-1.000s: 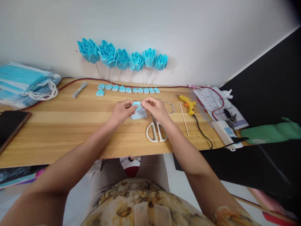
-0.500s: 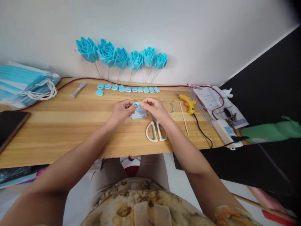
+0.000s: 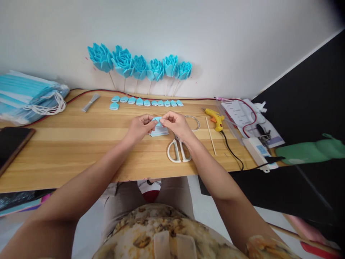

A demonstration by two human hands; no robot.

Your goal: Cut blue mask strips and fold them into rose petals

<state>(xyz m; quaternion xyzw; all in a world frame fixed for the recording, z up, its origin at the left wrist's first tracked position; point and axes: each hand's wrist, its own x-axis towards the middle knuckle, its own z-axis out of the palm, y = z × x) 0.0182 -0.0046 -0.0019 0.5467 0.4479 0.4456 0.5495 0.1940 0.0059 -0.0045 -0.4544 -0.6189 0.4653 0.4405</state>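
Between my two hands is a small light-blue folded fabric piece [image 3: 157, 120], pinched from both sides. My left hand [image 3: 140, 126] is closed on its left edge, thumb and forefinger together. My right hand [image 3: 175, 124] grips the right edge with its fingertips. Just under it lies a small stack of pale blue cut pieces [image 3: 160, 131] on the table. White-handled scissors [image 3: 174, 151] rest by my right wrist, their blades partly hidden beneath the hand. Beyond my hands sits a row of folded blue petals [image 3: 139, 101], with one more petal [image 3: 114, 106] in front at the left.
Several blue flowers on sticks [image 3: 122, 61] lean along the wall. Blue face masks [image 3: 24, 93] and a phone [image 3: 13, 144] lie left. To the right are a silver ring [image 3: 198, 124], a thin stick [image 3: 210, 136], a yellow glue gun [image 3: 215, 116], a power strip [image 3: 256, 153] and a green bottle [image 3: 309, 150].
The folded piece has turned slightly between my fingertips, showing more of its flat face. Both hands stay in nearly the same place.
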